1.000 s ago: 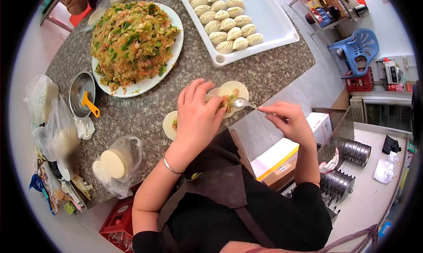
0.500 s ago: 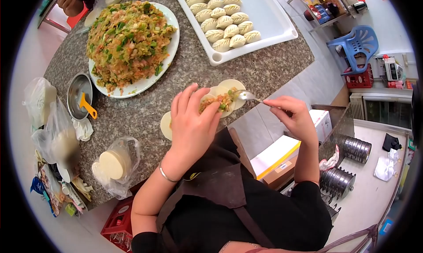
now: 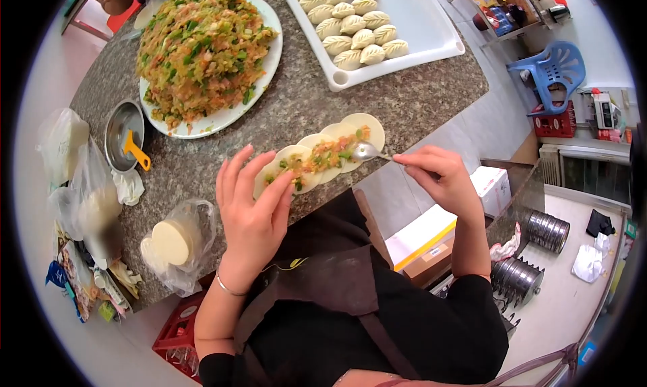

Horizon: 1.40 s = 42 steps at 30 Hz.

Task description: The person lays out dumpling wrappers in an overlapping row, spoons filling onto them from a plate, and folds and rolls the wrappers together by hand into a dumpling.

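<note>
The person's right hand holds a spoon at the filling along overlapping round wrappers, the left hand by their left end.

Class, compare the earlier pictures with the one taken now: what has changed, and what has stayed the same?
The left hand has moved left along the row of wrappers, uncovering the filling across its middle. Its fingers are now at the left end. The right hand still holds the spoon near the right end. The dumplings stay in their tray.
</note>
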### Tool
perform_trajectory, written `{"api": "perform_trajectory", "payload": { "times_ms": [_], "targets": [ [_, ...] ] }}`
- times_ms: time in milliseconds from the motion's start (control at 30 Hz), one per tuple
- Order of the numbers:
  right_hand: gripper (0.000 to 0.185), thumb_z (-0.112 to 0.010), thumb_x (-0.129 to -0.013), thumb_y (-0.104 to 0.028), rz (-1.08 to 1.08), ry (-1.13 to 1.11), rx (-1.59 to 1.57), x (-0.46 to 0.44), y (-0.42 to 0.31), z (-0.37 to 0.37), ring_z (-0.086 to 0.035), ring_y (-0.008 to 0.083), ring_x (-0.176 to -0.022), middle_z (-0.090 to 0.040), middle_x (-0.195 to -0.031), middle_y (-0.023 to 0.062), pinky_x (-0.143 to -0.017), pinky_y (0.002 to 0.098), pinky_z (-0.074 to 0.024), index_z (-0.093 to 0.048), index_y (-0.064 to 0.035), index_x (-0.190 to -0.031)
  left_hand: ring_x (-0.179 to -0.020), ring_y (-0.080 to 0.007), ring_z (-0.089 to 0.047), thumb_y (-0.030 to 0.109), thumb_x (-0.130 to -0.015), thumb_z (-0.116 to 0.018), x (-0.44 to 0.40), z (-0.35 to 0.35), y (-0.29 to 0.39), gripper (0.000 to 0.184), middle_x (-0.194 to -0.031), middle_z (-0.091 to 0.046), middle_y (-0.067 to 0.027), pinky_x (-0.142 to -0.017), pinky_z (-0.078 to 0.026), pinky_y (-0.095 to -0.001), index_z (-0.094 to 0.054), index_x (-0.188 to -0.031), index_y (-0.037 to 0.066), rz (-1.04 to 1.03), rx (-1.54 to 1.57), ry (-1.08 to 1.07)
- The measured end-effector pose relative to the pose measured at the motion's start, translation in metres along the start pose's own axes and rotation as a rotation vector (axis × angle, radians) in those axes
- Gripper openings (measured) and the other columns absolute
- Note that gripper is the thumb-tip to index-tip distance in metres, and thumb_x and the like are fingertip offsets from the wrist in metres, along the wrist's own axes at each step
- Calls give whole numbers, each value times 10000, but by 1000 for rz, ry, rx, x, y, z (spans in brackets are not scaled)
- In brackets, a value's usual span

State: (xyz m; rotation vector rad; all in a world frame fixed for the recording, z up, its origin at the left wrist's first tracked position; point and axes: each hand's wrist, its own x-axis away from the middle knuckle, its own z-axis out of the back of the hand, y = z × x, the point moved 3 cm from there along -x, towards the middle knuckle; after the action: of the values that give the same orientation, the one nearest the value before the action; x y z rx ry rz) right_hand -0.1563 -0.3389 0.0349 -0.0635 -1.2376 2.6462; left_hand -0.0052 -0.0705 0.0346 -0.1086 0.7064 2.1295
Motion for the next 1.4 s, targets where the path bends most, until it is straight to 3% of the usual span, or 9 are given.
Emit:
{"api": "perform_trajectory", "payload": {
  "times_ms": [400,667,900,1000,1100,1167,1267,1300,1400],
  "targets": [
    [306,-682,-904,31,-8,22,26,2,-8,-13,-663,208,-744,-703,-889,94,-651,312,-509,-769,-86,-1173,-1275,-362,-568,69,-811,-804,-9,-26,8,141,-1210,-680,-71,-1058,-421,-491,-744,-934,103,26,149,94],
    [315,-685,-894,63,20,29,-27,-1,-16,-18,-648,185,-747,-702,-878,102,-650,295,-489,-760,-38,-1182,-1317,-373,-533,83,-803,-793,-14,-30,9,168,-1269,-651,-87,-1110,-382,-523,-748,-962,108,13,16,30],
    [313,-676,-894,68,51,-26,-12,-11,-26,-25,-654,190,-752,-708,-907,105,-633,288,-484,-761,-40,-1175,-1346,-390,-504,99,-835,-780,5,-9,-7,207,-1298,-636,-106,-1130,-360,-536,-762,-1040,117,101,65,14],
    [301,-680,-890,43,31,41,13,-11,-28,-23,-669,225,-707,-700,-897,88,-624,332,-516,-773,-82,-1147,-1380,-407,-471,139,-864,-768,12,-10,-4,238,-1340,-617,-119,-1166,-314,-572,-755,-1102,125,69,66,-21],
    [311,-682,-876,43,71,-2,93,-11,-33,-22,-677,237,-712,-715,-920,82,-628,341,-527,-775,-94,-1139,-1416,-402,-443,186,-870,-769,16,-17,3,286,-1391,-585,-117,-1197,-253,-609,-738,-1151,139,20,7,-95],
    [341,-695,-840,44,82,144,170,-7,-35,-16,-686,240,-719,-724,-932,76,-625,342,-535,-777,-108,-1134,-1453,-392,-412,216,-866,-773,17,-21,5,314,-1433,-556,-106,-1217,-205,-624,-728,-1172,159,9,-23,-146],
    [387,-697,-798,46,169,205,315,-4,-36,-17,-693,240,-747,-727,-957,59,-648,352,-548,-776,-131,-1134,-1454,-398,-411,215,-870,-770,19,-18,2,312,-1438,-554,-107,-1218,-208,-619,-727,-1175,164,-6,19,-72],
    [387,-697,-798,46,163,207,319,-4,-36,-20,-693,240,-747,-727,-957,59,-648,352,-548,-776,-131,-1134,-1435,-423,-430,149,-839,-803,18,-15,4,322,-1435,-571,-118,-1208,-229,-626,-746,-1156,149,14,32,-65],
    [418,-693,-769,45,261,130,426,-6,-39,-31,-697,250,-784,-727,-996,44,-681,367,-561,-774,-145,-1132,-1440,-420,-427,142,-834,-804,29,-13,-7,297,-1428,-578,-115,-1205,-242,-623,-758,-1126,150,20,25,-46]
  ]
}}
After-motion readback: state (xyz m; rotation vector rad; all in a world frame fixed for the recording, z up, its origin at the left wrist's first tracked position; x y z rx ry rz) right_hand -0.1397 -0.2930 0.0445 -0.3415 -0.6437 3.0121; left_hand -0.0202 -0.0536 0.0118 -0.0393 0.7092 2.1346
